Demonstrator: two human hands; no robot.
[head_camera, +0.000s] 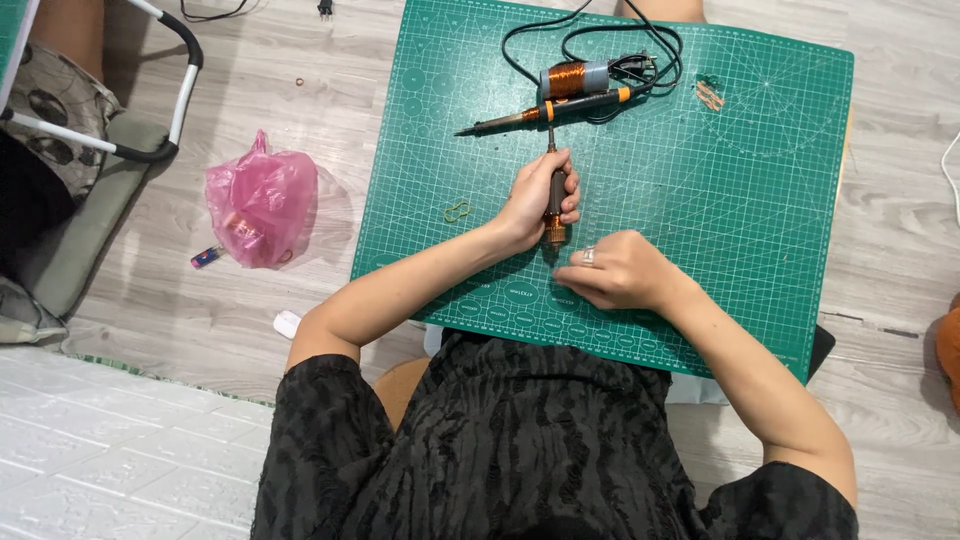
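A person in a dark textured top sits over a green cutting mat (700, 230) on a wooden floor (300, 90). The right hand (618, 272) rests on the mat with fingers curled loosely, a ring on one finger; whether it pinches anything cannot be told. Just beside it, the left hand (538, 198) is wrapped around a screwdriver (553, 195) with a dark handle, its shaft pointing away from the body. Beyond that hand lies a soldering iron (545, 112), then a copper wire coil (573, 78) and black cable (620, 45). Far off to the left hand's side sits a pink plastic bag (262, 205).
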